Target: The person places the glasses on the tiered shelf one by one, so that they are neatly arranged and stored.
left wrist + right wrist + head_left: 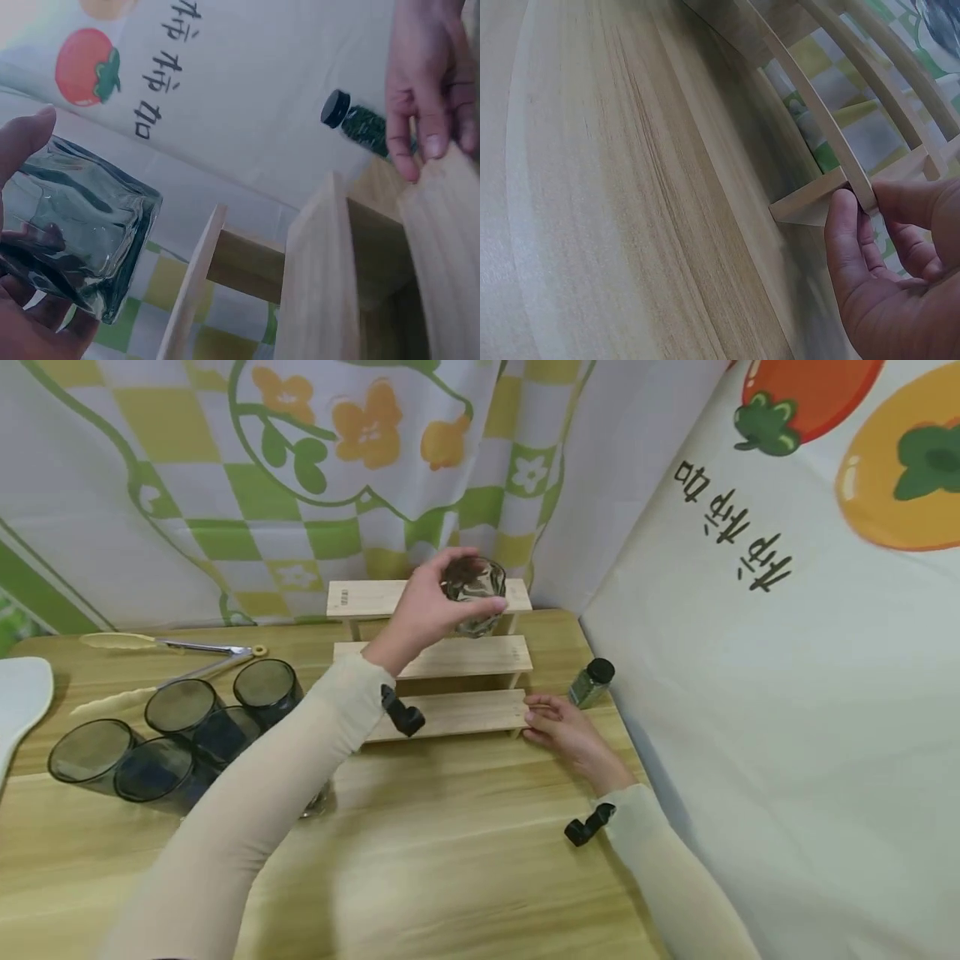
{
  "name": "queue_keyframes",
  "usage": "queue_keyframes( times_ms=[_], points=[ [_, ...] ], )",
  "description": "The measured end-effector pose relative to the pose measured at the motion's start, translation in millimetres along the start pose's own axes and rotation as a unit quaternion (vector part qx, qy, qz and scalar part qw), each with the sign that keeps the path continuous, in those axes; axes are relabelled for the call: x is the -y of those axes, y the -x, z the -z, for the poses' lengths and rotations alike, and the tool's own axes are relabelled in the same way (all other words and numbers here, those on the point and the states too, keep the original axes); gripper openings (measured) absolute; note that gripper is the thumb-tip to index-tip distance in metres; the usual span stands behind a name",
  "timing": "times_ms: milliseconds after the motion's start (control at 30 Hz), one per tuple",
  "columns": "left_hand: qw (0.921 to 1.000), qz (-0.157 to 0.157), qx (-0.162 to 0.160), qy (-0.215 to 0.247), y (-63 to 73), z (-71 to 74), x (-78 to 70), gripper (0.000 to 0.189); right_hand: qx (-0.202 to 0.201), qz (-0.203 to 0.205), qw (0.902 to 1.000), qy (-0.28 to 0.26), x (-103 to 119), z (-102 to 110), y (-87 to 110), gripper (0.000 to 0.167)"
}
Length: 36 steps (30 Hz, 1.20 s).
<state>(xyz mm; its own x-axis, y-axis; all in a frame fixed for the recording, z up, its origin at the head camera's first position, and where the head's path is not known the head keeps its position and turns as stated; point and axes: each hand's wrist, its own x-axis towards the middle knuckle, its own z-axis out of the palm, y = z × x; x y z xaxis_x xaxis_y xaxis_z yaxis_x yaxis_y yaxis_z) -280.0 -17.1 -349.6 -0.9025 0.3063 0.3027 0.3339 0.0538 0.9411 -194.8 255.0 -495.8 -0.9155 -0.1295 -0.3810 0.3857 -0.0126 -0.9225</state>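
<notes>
My left hand holds a clear, thick, wavy-sided drinking glass with a squared base above the top tier of a three-tier wooden shelf rack. In the left wrist view the glass is tilted, with fingers and thumb around it. At the rack's right end, my right hand pinches the edge of the lowest tier. The right wrist view shows thumb and forefinger on either side of that board. Just behind the right hand stands a small jar with a black lid and green contents.
Several dark-tinted glasses cluster on the left of the wooden table. Behind them lie tongs with cream tips. A white, flat object shows at the left edge. Patterned cloth hangs behind the rack; a white wall borders the right.
</notes>
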Motion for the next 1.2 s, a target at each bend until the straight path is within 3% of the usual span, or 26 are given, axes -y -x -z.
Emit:
queue_keyframes(
  times_ms=[100, 233, 400, 600, 800, 967, 1100, 1200],
  points=[
    [0.9998, 0.02, -0.005, 0.008, -28.0, -13.7, 6.4, 0.078, 0.007, 0.0, 1.0, 0.004, -1.9, 0.8, 0.1, 0.042],
    [0.9989, 0.044, -0.01, 0.016, -52.9, -26.8, 12.4, 0.084, -0.004, 0.003, 1.0, 0.002, -1.1, 2.9, 0.8, 0.038],
    [0.9976, 0.059, -0.029, 0.022, -64.7, -31.2, 18.8, 0.086, -0.01, -0.002, 0.9999, -0.001, 1.7, 2.6, -1.2, 0.035],
    [0.9984, 0.045, -0.034, -0.007, -70.1, -37.6, 29.6, 0.09, -0.009, 0.002, 1.0, -0.002, 1.9, 2.4, 0.3, 0.033],
    [0.9981, 0.055, -0.025, -0.016, -66.6, -37.2, 37.1, 0.09, 0.001, 0.001, 1.0, -0.009, -2.8, -2.1, 1.2, 0.031],
    [0.998, 0.057, -0.027, -0.009, -58.3, -31.3, 33.3, 0.105, 0.001, 0.001, 1.0, -0.004, -4.1, -4.8, -0.9, 0.033],
    [0.9984, 0.041, -0.038, -0.008, -38.9, -22.7, 17.7, 0.108, 0.002, -0.001, 1.0, -0.004, -4.8, -2.9, -0.8, 0.036],
    [0.9991, 0.018, -0.033, -0.017, -13.0, -9.2, 2.5, 0.1, -0.002, 0.002, 1.0, -0.006, -3.4, -0.2, -0.9, 0.035]
  ],
)
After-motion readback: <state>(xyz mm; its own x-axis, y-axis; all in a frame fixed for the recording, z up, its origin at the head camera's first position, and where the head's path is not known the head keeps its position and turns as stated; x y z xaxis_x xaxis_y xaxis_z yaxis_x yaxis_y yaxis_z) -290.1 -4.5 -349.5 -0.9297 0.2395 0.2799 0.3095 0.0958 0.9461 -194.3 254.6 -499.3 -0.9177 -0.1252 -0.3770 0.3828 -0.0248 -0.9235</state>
